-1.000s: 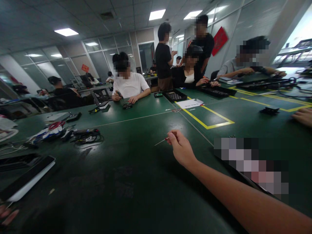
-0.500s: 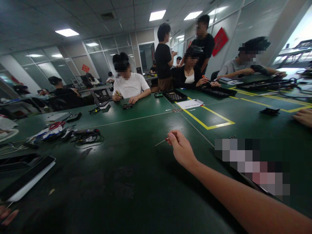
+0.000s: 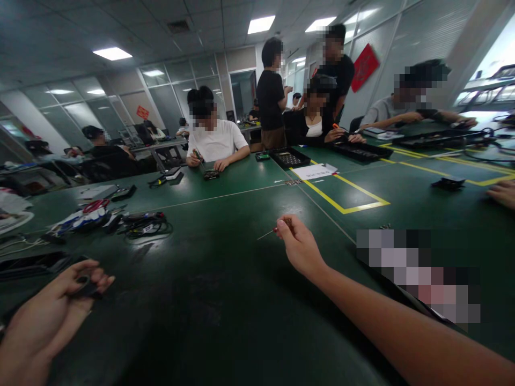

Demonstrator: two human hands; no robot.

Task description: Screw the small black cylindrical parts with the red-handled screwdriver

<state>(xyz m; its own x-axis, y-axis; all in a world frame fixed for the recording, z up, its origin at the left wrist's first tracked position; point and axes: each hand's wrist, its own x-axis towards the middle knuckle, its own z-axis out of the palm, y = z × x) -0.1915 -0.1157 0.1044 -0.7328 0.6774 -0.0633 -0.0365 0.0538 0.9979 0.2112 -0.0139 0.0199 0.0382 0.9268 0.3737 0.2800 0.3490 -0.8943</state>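
Curling loosely around a small dark object [image 3: 85, 288], the left hand [image 3: 64, 304] is at far left above the green worktop [image 3: 193, 332]. Well apart, rightward, a thin-shafted screwdriver [image 3: 265, 234] projects leftward from the right hand [image 3: 298, 244], its fingers closed in a pinch.

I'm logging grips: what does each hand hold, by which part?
Right hand: a thin tool, by its red end. Left hand: a small dark object, part unclear.
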